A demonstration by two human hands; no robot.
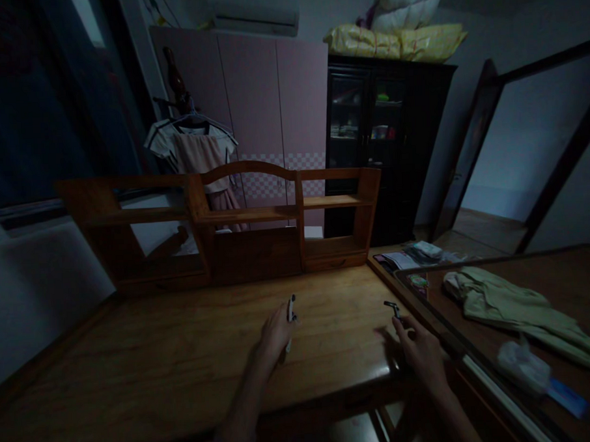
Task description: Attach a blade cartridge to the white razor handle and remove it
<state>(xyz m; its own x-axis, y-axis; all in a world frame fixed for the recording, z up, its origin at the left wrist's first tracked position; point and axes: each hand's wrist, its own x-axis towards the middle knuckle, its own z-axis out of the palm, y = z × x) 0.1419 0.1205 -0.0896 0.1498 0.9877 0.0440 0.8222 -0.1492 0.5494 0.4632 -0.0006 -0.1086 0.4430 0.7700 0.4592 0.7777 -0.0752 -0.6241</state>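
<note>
My left hand (274, 332) is closed around a slim white object with dark parts (291, 309), held over the wooden desk. Its upper end sticks up past my fingers and a pale end shows below them; its kind is not clear. To the right, near the desk's right edge, my right hand (420, 349) grips a small dark tool with a crosswise head (391, 306), shaped like a razor. Its head points up and away from me, while my fingers hide most of its handle. The two hands are well apart, above the bare desktop (183, 343).
A wooden shelf unit (248, 214) stands along the desk's back edge. Right of the desk, a lower brown surface holds pale green trousers (518, 312), a white plastic bag (524, 367) and a blue packet (567, 397). Pink (250, 92) and black cabinets (394, 145) stand behind.
</note>
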